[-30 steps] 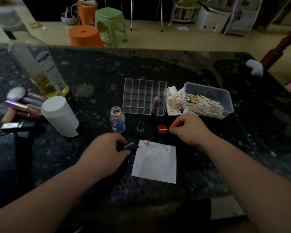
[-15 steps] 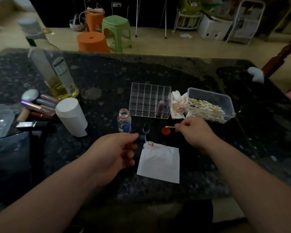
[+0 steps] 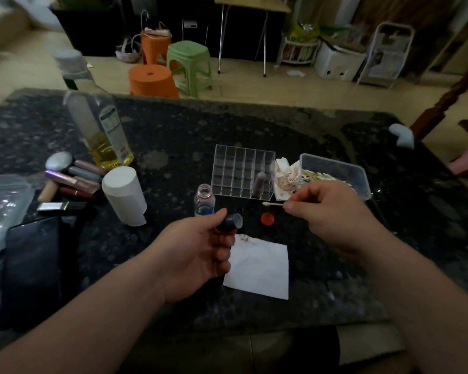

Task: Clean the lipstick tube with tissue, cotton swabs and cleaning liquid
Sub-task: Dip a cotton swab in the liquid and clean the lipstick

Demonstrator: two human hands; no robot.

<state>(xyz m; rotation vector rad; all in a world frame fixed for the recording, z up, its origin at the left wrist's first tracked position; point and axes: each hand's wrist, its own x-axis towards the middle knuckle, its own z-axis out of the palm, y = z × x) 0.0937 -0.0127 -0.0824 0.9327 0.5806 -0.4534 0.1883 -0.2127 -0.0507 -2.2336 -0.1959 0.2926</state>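
My left hand [image 3: 197, 252] grips a dark blue lipstick tube [image 3: 230, 222] above the table, its open end pointing right. My right hand [image 3: 327, 214] pinches a cotton swab [image 3: 273, 204] whose white tip points left toward the tube, a short gap between them. A white tissue [image 3: 260, 268] with small red stains lies flat under both hands. The small open cleaning liquid bottle [image 3: 204, 201] stands just behind the tube, its red cap [image 3: 267, 218] on the table to the right. A clear box of cotton swabs [image 3: 338, 174] sits behind my right hand.
A clear acrylic organiser [image 3: 242, 171] holds one lipstick; crumpled stained tissues [image 3: 285, 176] lie beside it. At left stand a white paper roll [image 3: 125, 195], an oil bottle [image 3: 100, 130], several lipsticks [image 3: 73, 179] and a dark phone [image 3: 33, 260]. Stools [image 3: 189, 66] stand beyond the table.
My left hand has lifted the tube off the table and turned its opening toward the right. My right hand has raised the swab away from the red cap.
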